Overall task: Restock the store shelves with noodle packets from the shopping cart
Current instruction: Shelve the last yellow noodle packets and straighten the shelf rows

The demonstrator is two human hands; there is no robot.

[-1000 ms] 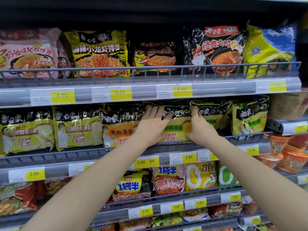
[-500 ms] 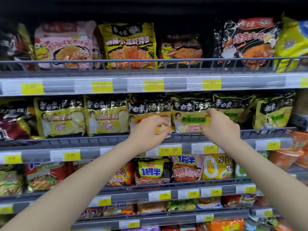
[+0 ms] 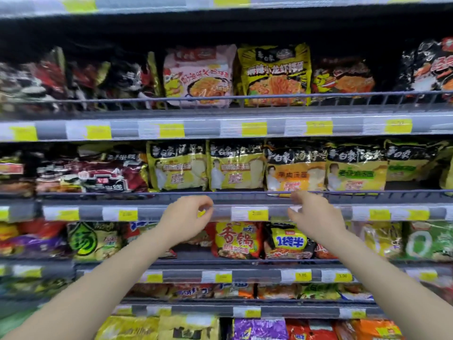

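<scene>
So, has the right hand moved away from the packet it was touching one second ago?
Yes. The right hand has come down off the packet to the shelf rail.

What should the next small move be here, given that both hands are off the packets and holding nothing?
Probably a turn back to the cart for another packet. The left hand and right hand hang loosely curled and hold nothing, in front of the price rail, below the yellow noodle packets, which stand upright in a full row behind the wire guard. The cart is out of view.
</scene>
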